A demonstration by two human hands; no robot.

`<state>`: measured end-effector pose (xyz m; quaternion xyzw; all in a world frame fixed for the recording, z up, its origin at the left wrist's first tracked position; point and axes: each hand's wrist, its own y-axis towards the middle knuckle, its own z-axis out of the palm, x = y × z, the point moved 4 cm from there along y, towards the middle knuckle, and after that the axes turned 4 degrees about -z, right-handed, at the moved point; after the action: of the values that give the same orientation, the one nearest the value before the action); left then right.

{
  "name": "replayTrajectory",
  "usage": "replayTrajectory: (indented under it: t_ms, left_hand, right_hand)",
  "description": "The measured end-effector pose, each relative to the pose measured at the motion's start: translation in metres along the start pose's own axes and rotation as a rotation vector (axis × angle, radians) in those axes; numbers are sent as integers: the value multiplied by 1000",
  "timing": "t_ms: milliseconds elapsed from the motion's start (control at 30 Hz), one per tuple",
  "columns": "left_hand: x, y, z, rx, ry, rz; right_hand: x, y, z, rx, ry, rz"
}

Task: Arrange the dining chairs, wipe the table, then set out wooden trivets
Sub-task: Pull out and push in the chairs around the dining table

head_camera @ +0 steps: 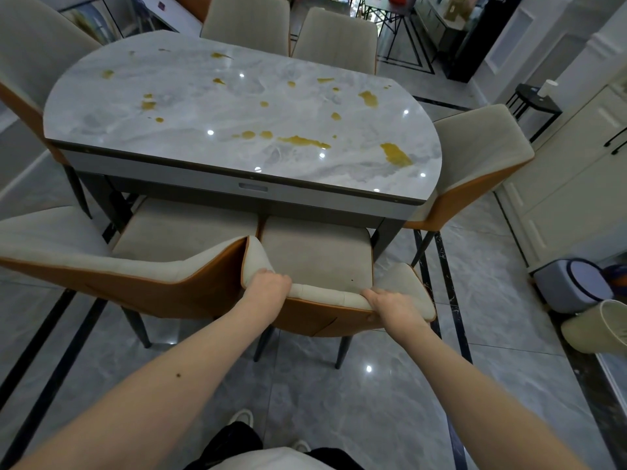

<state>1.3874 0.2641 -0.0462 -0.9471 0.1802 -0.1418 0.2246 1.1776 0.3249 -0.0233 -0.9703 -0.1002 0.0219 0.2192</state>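
- Grey marble-patterned floor (373, 385) with dark inlaid stripes is filling the lower frame and running under the furniture.
- Counter (190, 106), oval with a glossy grey marbled top, is occupying the upper centre and carrying yellow-brown spills (395, 154) scattered across it.
- Near chair (315, 252), beige seat with orange back shell, is sitting at centre frame, its seat partly under the counter edge.
- Left hand (268, 283) is gripping the top of the backrest, fingers curled over it.
- Right hand (390, 305) is gripping the same backrest further right, fingers wrapped round.
- Second chair (163, 245) is standing just beside it at centre left.
- Two far chairs (336, 35) are standing at the top edge.
- End chair (481, 147) is standing at right.
- Two bins (573, 283) are lying at lower right.
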Motion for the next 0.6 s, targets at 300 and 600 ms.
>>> replayTrajectory:
  t_ms: [300, 600]
  left_hand:
    - [0, -1, -2, 43, -5, -11]
    - [-1, -4, -4, 85, -3, -6]
  right_hand:
    - [2, -2, -2, -5, 7, 7]
    - [2, -2, -2, 29, -1, 6]
